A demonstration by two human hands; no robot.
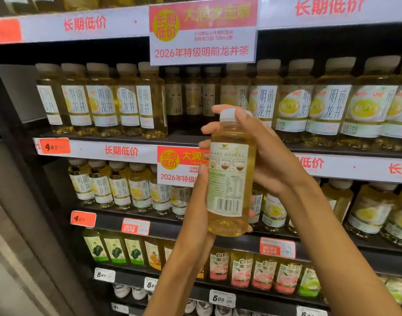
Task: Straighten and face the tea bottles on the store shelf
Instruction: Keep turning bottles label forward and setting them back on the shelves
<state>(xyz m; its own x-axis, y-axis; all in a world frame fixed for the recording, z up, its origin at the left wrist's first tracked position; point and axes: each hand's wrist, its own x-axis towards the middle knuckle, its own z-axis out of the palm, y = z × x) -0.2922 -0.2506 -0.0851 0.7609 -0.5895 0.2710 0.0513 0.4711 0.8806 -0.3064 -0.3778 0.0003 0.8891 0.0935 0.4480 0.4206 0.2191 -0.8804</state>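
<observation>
I hold one yellow tea bottle [229, 174] upright in front of the shelves, its back label with the barcode turned towards me. My right hand [266, 153] wraps its upper half and white cap from the right. My left hand [198, 201] supports its lower left side and base. Behind it, the upper shelf [118, 139] carries a row of the same tea bottles [104, 99] with front labels outward. In the middle of that row is a gap [190, 124] where bottles [193, 92] stand further back.
A large price sign [203, 30] hangs over the gap. The shelf below [131, 218] holds more tea bottles [120, 188], and lower shelves carry other drinks [263, 272]. A dark shelf upright [17, 137] stands at the left.
</observation>
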